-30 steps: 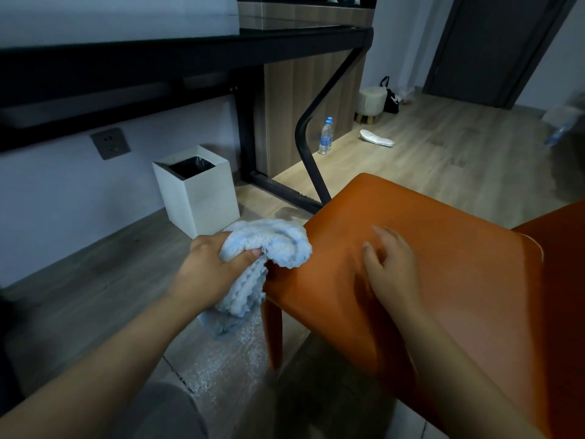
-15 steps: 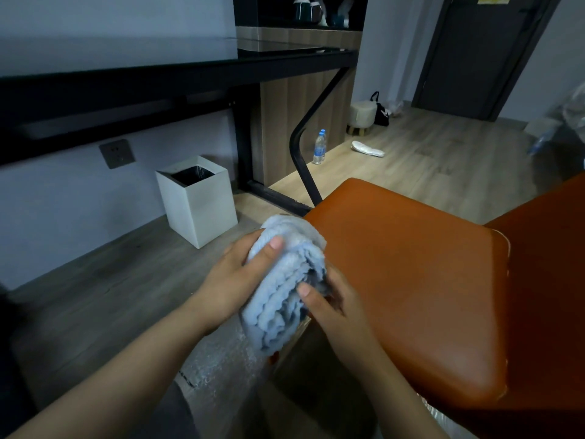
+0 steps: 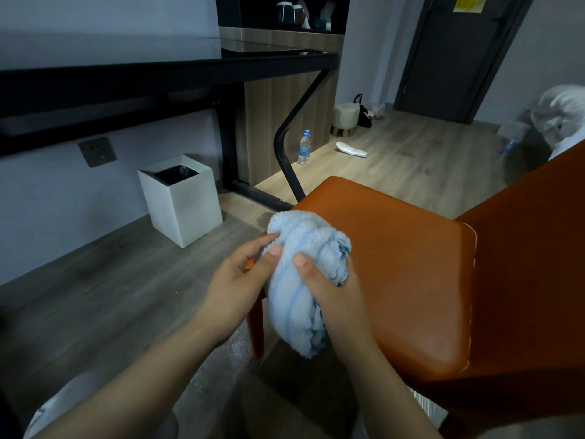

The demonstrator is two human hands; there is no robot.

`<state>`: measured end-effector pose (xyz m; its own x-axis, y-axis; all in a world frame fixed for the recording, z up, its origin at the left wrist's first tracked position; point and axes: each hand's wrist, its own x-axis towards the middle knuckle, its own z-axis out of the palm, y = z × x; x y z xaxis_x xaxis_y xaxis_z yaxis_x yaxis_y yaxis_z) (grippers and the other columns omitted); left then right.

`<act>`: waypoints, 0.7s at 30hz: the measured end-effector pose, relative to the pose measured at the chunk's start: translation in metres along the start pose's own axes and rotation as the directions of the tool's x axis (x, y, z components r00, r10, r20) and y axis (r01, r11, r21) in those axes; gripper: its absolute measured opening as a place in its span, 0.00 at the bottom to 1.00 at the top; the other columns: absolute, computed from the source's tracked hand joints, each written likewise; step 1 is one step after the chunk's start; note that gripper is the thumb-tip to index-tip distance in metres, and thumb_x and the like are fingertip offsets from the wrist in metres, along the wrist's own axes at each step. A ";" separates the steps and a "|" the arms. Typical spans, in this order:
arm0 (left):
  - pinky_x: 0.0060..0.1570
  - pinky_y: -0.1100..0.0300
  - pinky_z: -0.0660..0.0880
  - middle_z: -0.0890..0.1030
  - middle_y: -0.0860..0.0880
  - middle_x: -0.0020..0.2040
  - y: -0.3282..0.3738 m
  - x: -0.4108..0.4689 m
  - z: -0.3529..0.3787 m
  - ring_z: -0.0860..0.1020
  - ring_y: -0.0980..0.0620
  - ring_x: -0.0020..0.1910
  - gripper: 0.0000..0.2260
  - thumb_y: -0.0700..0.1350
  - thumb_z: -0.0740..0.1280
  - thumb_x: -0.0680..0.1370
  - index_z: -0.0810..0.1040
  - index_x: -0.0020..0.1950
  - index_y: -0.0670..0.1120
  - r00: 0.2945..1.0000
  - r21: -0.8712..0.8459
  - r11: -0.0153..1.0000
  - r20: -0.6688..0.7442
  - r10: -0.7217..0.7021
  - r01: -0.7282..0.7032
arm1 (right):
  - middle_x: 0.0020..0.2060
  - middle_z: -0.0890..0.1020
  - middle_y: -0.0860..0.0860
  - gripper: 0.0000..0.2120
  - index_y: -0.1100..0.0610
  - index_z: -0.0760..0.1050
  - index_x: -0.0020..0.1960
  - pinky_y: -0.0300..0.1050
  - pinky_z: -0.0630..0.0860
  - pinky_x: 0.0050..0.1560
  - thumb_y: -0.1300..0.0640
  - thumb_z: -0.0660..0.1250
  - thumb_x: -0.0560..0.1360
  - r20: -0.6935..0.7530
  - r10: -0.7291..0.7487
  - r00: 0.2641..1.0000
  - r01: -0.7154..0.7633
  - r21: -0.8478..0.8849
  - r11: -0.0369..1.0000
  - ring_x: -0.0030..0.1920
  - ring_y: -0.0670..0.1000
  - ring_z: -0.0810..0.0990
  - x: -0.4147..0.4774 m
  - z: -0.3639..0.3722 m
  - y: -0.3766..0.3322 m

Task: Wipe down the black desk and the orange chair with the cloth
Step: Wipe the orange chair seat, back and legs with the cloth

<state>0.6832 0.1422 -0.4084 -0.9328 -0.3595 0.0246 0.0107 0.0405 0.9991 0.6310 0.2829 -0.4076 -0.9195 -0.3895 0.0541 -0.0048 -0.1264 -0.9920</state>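
While the left hand (image 3: pixel 234 286) and right hand (image 3: pixel 329 289) both clutch the bunched cloth (image 3: pixel 300 245), its length hanging downward between them, the orange chair (image 3: pixel 408 267) seat spreads immediately right of this grip, nearest the right hand, with the black desk (image 3: pixel 158 77) well beyond.

Two bare hands are seen, the left hand (image 3: pixel 234 280) and the right hand (image 3: pixel 329 293). Each is carried on a forearm left uncovered as far as the lower edge of the view: the left forearm (image 3: pixel 136 378) and the right forearm (image 3: pixel 389 384). Short, plain nails are shown on both thumbs. Beside the left forearm a patch of pale grey fabric (image 3: pixel 60 400) is glimpsed; whether it is worn cannot be told.
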 end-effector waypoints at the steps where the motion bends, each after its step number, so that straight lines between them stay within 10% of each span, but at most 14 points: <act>1: 0.49 0.49 0.80 0.82 0.52 0.56 0.001 0.000 0.000 0.82 0.50 0.52 0.15 0.60 0.65 0.70 0.80 0.56 0.61 1.000 -0.041 0.999 0.016 -0.008 0.008 | 0.59 0.81 0.49 0.39 0.49 0.69 0.68 0.51 0.79 0.58 0.41 0.73 0.59 -0.013 -0.010 1.000 0.010 0.000 1.000 0.57 0.49 0.81 -0.001 0.000 -0.001; 9: 0.44 0.54 0.81 0.82 0.54 0.53 0.000 -0.003 0.003 0.82 0.52 0.51 0.13 0.58 0.64 0.72 0.80 0.55 0.61 0.996 -0.011 1.000 0.084 -0.012 0.013 | 0.51 0.84 0.42 0.17 0.47 0.75 0.56 0.45 0.82 0.49 0.54 0.75 0.70 -0.054 -0.071 0.996 0.071 -0.002 0.997 0.51 0.44 0.84 0.000 -0.020 0.014; 21: 0.50 0.46 0.80 0.83 0.49 0.54 -0.002 -0.021 0.016 0.82 0.48 0.53 0.17 0.56 0.63 0.71 0.80 0.56 0.51 0.983 -0.121 0.983 0.142 -0.119 0.137 | 0.55 0.83 0.54 0.24 0.51 0.74 0.62 0.55 0.80 0.53 0.44 0.71 0.70 0.052 -0.053 0.997 0.050 0.049 0.998 0.55 0.55 0.83 -0.017 -0.030 0.016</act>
<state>0.6967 0.1648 -0.4111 -0.9690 -0.2260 -0.1000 -0.0735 -0.1226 0.9897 0.6350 0.3149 -0.4277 -0.8964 -0.4288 0.1123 -0.0319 -0.1902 -0.9812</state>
